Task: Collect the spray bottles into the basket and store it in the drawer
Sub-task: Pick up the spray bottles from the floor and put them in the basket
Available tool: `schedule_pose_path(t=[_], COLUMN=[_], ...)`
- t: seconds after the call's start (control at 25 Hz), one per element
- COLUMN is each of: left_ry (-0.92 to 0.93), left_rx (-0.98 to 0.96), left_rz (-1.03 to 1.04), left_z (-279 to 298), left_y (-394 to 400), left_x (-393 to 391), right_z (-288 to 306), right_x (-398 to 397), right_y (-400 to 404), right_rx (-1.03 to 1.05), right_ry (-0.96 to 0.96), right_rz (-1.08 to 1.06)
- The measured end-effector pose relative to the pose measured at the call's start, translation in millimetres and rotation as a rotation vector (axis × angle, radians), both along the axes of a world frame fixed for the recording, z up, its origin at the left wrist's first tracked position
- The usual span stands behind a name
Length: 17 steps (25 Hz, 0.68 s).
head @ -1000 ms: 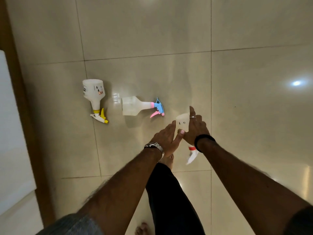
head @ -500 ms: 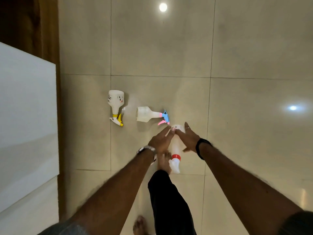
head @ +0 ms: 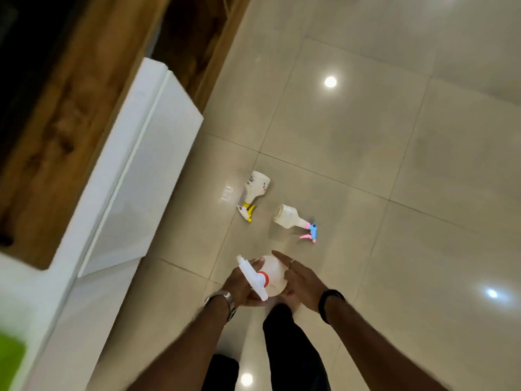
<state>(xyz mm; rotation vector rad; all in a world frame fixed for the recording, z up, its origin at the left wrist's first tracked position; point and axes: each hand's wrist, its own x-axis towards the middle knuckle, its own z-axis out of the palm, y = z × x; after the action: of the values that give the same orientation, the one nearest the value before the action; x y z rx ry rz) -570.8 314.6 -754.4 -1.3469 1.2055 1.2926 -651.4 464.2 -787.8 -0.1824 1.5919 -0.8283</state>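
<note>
A white spray bottle with a red collar is held up off the floor between both hands, its white trigger head pointing toward me. My left hand grips it from the left and underneath; my right hand cups its right side, fingers spread. Two more bottles lie on the tiled floor beyond: one with a yellow trigger and, to its right, one with a blue and pink trigger. No basket can be made out with certainty.
An open white drawer front juts out from a wooden cabinet on the left. A green thing shows at the bottom left corner, blurred. My dark trouser leg is below the hands. Glossy floor tiles spread to the right.
The red-collared bottle has been lifted off the floor by both hands. My view has swung left and up, bringing the drawer and cabinet into sight.
</note>
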Motion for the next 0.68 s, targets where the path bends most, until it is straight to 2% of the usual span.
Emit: schedule_pose_path(t=[0.08, 0.2, 0.24, 0.36, 0.44, 0.68], left_ry=[0.072, 0.191, 0.214, 0.270, 0.319, 0.358], left_rx=[0.039, -0.112, -0.138, -0.243, -0.383, -0.756], left_rz=[0.161, 0.382, 0.378, 0.449, 0.404, 0.351], left_z=[18.4, 38.2, 44.6, 61.6, 67.9, 97.4], left_y=[-29.9, -65.1, -75.5, -104.0, -120.3, -160.1], left_x=[39.2, 96.1, 108.5, 162.2, 207.9, 336.6], right_z=[19.2, 40.4, 46.0, 62.9, 76.9, 118.5], right_x=[18.8, 56.4, 68.1, 110.5, 143.9, 258.4], right_y=[-25.0, -71.8, -86.3, -134.8, -168.7, -249.9], right_rx=[-0.025, -0.027, -0.028, -0.033, -0.101, -0.359], right_ry=[0.076, 0.231, 0.268, 0.429, 0.548, 0.662], right_rz=[0.190, 0.504, 0.548, 0.612, 0.635, 0.665])
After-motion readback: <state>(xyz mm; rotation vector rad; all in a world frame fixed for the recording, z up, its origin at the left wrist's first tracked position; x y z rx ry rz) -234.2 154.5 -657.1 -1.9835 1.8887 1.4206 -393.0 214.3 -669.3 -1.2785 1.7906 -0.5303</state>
